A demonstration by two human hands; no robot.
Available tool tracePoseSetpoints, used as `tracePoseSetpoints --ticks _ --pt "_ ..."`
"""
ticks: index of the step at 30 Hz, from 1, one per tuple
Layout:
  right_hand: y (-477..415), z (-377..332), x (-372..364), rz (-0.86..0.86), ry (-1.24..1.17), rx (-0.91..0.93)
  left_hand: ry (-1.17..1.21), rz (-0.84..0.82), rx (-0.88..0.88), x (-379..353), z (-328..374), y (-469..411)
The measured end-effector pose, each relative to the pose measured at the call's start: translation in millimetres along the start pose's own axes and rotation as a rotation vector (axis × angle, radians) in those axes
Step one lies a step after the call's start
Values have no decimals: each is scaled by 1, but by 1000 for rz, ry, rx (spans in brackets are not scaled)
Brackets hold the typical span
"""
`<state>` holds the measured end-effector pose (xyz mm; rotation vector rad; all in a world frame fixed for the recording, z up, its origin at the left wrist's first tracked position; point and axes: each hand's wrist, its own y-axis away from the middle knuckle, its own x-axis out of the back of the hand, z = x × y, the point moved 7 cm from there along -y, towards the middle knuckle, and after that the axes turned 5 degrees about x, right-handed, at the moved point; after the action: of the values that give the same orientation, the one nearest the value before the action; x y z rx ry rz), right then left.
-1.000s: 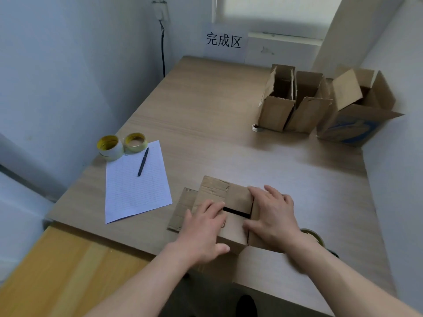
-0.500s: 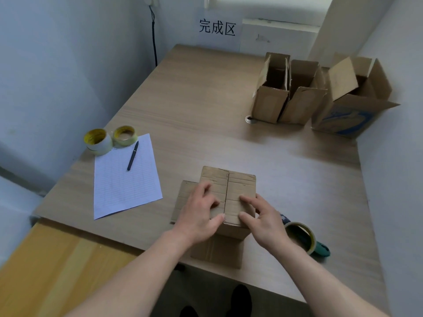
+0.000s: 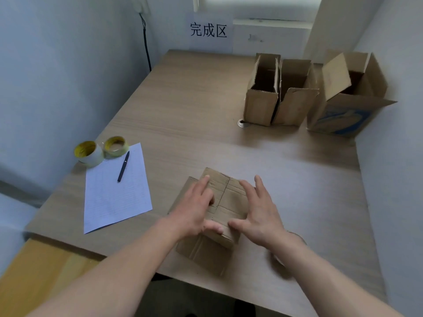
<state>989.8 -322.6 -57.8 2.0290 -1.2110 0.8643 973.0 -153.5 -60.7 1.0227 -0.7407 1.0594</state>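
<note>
On the near side, flaps of the small brown cardboard box [image 3: 231, 202] just closed flush under the straight-fingered left hand [image 3: 194, 209] and right hand [image 3: 261, 216], so taping's probably next.

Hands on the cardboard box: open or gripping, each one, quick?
Left hand: open, fingers straight, pressing down on the cardboard box top.
Right hand: open, fingers spread, resting on the box's right side.
</note>
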Motion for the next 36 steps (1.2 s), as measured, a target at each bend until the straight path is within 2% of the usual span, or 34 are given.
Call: tracePoseSetpoints --ticks 4,7,9,11,13,16,19,25,27,31,36 --pt "-31 5 4 -204 173 106 -75 -90 -84 11 13 -17" --pt "-43 13 5 -294 190 102 -165 -28 -58 21 18 -21" --pt "-46 15 5 -279 174 91 -161 109 91 28 12 -16" --pt "-48 12 6 -220 148 78 -32 194 296 28 2 -6" --pt "-50 9 6 -155 119 55 111 180 428 19 -1 4" --pt "-48 7 4 -99 92 -8 256 139 474 7 0 8" --pt "-45 10 4 -54 103 -78 294 78 417 7 -2 -7" --pt "-42 29 21 -26 91 -179 191 -119 112 27 -5 -58" --pt "-40 31 21 -12 66 -191 94 -146 41 33 -4 -69" --pt "-34 26 11 41 22 -210 -287 -188 -85 33 22 -66" --pt "-32 25 11 42 31 -209 -378 -183 -118 32 36 -61"
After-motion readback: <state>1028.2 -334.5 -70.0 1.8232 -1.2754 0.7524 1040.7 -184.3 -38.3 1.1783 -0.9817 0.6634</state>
